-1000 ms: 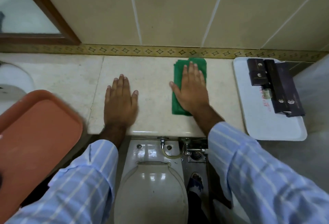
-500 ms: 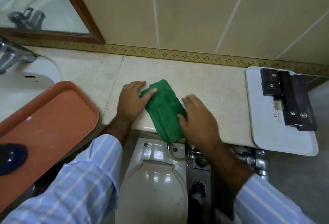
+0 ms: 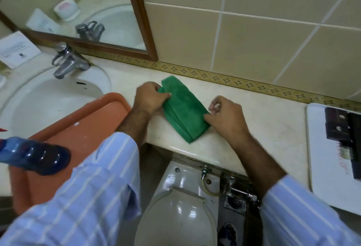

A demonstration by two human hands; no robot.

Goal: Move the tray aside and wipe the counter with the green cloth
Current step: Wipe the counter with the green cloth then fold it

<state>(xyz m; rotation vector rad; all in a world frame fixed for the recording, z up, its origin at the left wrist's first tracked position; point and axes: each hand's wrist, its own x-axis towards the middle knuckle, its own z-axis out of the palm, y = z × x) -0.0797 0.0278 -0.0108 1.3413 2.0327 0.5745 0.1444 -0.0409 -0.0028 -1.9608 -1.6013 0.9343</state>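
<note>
Fingers of the left hand (image 3: pixel 149 97) pinched on the upper left edge of the green cloth (image 3: pixel 183 109); right hand (image 3: pixel 224 116) fingers curled, thumb and fingertips nipping its right edge. Cloth: folded, napped, oblong, lying diagonally at frame centre on the glossy cream stone counter (image 3: pixel 263 113). Orange plastic tray (image 3: pixel 82 128), rounded corners, lower left, overhanging the white ceramic basin (image 3: pixel 39 99). Blurred blue bottle (image 3: pixel 33 154) on it, cut off at the left edge. White tray (image 3: pixel 322 158) with dark boxes (image 3: pixel 341 126) cropped at right.
</note>
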